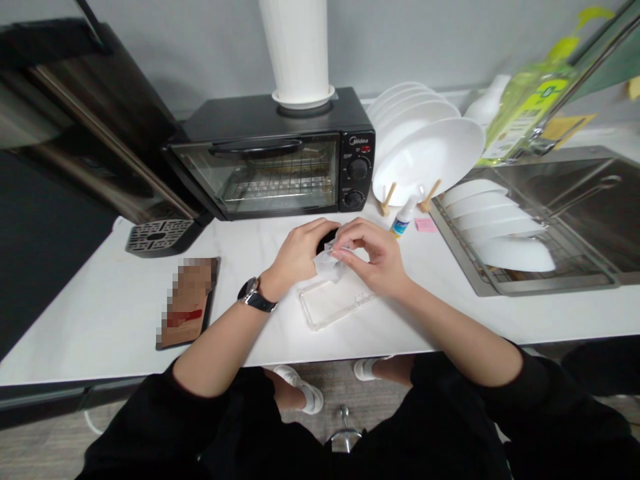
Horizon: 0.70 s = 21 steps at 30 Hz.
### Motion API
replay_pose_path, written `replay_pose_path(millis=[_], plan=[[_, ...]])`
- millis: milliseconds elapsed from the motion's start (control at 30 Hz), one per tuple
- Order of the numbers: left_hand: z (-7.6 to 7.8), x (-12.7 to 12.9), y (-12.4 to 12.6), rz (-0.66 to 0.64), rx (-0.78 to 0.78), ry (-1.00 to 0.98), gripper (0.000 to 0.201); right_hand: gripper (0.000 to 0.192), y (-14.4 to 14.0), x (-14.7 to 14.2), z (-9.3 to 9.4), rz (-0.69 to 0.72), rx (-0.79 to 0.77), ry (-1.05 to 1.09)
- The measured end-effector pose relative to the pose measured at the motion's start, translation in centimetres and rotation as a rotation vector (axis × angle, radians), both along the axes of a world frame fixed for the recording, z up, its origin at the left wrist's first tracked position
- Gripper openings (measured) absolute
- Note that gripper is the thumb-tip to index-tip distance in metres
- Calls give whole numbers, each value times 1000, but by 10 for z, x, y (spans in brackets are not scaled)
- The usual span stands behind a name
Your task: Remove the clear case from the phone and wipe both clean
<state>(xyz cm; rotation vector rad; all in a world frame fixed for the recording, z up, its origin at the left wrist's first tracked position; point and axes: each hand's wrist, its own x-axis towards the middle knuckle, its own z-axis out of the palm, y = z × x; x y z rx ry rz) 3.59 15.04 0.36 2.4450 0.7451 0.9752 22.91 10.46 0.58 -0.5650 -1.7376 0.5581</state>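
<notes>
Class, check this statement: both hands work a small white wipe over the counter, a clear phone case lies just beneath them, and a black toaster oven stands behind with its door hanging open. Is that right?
One detail is wrong. The head view shows the toaster oven with its glass door closed, not open. The rest holds: the left hand and right hand pinch a small white wipe together, and the clear phone case lies on the counter just beneath them.

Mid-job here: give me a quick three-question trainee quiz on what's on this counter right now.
1. True or false: both hands meet over the clear phone case.
2. What sits on top of the toaster oven? A) a white roll B) a kettle C) a plate
3. Which wrist wears the watch?

Key:
1. True: the left hand and right hand pinch a small white wipe just above it.
2. A, the white roll.
3. The left.
</notes>
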Motion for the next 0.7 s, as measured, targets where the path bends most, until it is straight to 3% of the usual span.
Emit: replay_pose_path(millis=[67, 267, 500, 700], plan=[[0, 1, -1, 7, 11, 3, 22, 8, 5, 3, -2, -29, -50, 46], [1, 1, -1, 12, 66, 16, 27, 24, 15, 9, -3, -132, -182, 172], [0, 1, 0, -4, 88, 15, 18, 23, 16, 8, -3, -144, -186, 214], [2, 1, -2, 42, 86, 42, 28, 22, 13, 6, -6, -145, -163, 166]])
